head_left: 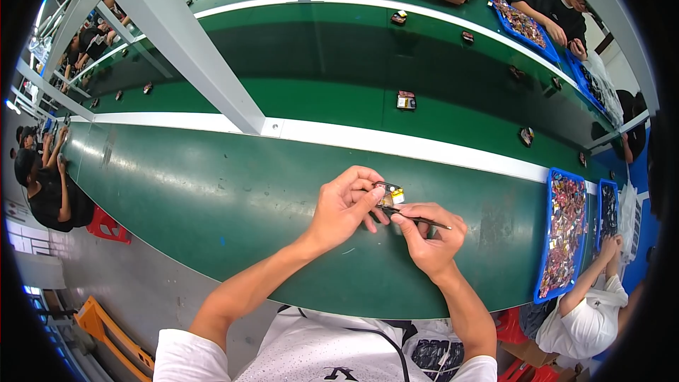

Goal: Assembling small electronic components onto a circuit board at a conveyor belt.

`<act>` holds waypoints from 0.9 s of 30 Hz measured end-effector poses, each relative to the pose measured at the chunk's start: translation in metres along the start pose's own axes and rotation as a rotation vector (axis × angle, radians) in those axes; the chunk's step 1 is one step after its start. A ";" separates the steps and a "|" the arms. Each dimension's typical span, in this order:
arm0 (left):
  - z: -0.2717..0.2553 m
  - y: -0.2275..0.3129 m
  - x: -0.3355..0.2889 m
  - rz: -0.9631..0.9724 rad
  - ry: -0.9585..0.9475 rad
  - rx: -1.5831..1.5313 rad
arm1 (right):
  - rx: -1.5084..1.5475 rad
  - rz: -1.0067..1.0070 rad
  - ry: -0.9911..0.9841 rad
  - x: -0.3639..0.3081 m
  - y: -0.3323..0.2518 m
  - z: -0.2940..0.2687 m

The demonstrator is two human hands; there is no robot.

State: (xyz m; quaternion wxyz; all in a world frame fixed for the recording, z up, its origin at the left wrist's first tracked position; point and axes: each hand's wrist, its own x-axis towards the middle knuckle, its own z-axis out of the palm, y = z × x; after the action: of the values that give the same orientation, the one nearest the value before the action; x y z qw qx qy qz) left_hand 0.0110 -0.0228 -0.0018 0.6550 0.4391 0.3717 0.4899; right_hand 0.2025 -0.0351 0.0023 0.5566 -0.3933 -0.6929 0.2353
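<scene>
My left hand [339,209] is closed around a small black-edged electronic part [397,197] with a yellow and white label, held just above the green worktable [233,205]. Pinched in my right hand [433,242] is a pair of slim black tweezers [433,223]. Their tip end points left and meets the lower side of the part. My fingers hide much of the part, so its full shape does not show.
Beyond a white rail [396,147] runs a green conveyor belt [325,95] carrying several small parts, one a labelled part [406,100]. A grey post [184,49] rises at left. To the right stands a blue tray [544,240] of colourful small pieces. Co-workers sit around.
</scene>
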 end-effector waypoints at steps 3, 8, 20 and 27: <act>0.000 0.001 -0.001 0.004 0.001 0.019 | -0.006 -0.002 -0.001 0.001 -0.001 0.000; 0.000 0.002 -0.001 -0.008 -0.011 0.019 | -0.018 -0.015 -0.015 0.001 -0.003 -0.001; 0.001 0.006 0.001 -0.081 0.018 0.069 | -0.025 -0.035 -0.051 0.002 -0.007 0.001; 0.005 0.006 0.003 -0.104 0.059 0.051 | -0.016 -0.071 -0.046 -0.001 -0.002 0.003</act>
State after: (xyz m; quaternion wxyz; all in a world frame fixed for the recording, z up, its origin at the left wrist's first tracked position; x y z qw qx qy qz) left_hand 0.0144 -0.0201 0.0056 0.6570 0.4210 0.4258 0.4581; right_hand 0.1995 -0.0361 0.0024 0.5452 -0.3675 -0.7209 0.2189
